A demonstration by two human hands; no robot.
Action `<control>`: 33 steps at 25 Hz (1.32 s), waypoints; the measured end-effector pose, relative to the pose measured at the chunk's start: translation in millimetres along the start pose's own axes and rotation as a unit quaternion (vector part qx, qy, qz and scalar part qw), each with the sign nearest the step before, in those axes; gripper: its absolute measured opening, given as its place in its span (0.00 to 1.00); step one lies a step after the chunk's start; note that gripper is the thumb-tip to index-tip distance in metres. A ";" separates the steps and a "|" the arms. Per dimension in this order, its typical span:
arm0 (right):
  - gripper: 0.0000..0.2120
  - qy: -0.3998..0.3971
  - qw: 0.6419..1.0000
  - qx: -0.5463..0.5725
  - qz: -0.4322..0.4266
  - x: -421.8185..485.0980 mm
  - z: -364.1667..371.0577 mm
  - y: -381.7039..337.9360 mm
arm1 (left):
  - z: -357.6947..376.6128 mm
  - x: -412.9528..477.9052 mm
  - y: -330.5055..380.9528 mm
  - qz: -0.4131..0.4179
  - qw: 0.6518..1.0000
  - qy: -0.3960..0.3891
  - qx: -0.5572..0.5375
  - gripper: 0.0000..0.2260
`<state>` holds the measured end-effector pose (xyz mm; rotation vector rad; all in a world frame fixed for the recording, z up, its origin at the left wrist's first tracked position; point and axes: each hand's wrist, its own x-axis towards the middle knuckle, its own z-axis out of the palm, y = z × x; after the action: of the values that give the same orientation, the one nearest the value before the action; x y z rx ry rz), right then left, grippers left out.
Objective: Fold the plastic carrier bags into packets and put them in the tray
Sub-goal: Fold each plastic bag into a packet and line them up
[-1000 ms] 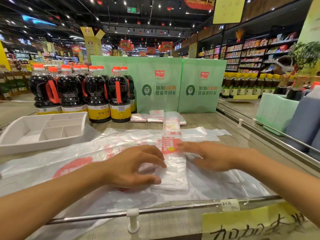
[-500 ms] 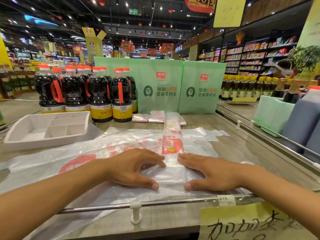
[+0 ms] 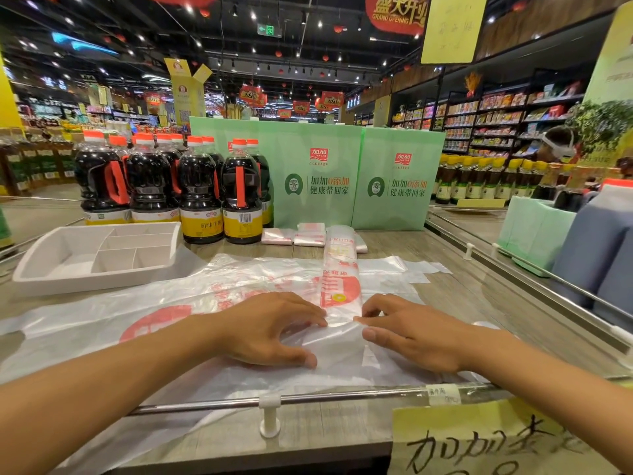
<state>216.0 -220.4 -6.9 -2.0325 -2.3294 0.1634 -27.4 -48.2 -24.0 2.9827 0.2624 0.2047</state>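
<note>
A clear carrier bag folded into a long narrow strip (image 3: 339, 269) with red print runs away from me down the table's middle. My left hand (image 3: 270, 329) and my right hand (image 3: 411, 332) pinch the strip's near end, fingertips almost meeting on a raised fold. More flat clear bags (image 3: 154, 310) lie spread beneath. Folded packets (image 3: 298, 235) rest at the back by the green boards. A white divided tray (image 3: 102, 258) stands at the left with nothing visible in its compartments.
Dark soy sauce bottles (image 3: 198, 193) stand behind the tray. Green display boards (image 3: 342, 180) close off the back. A metal rail (image 3: 274, 399) runs along the near edge and another (image 3: 513, 269) along the right side. A yellow handwritten sign (image 3: 496, 443) hangs at front right.
Both hands went from pressing flat on the strip's near end to pinching it, fingers curled and closer together. The near end is now lifted into a fold.
</note>
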 end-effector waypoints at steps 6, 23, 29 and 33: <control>0.40 -0.002 0.999 -0.034 -0.008 3.1 7.4 12.1 | 10.5 14.1 2.4 -0.005 0.993 0.110 -0.041 0.22; 0.14 0.155 0.948 0.254 0.112 30.5 13.0 21.5 | 9.1 43.8 4.6 -0.195 0.951 0.135 -0.199 0.18; 0.17 0.156 0.957 0.210 0.125 32.7 13.9 22.4 | 12.5 46.0 12.7 -0.198 0.930 0.184 -0.249 0.11; 0.21 0.151 0.963 0.189 0.121 32.5 15.0 22.9 | 14.0 46.3 14.1 -0.227 0.897 0.159 -0.343 0.29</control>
<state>232.6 -186.0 -25.4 -1.9746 -1.7165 0.2640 22.2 -55.3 -30.0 2.1072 0.7350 0.5879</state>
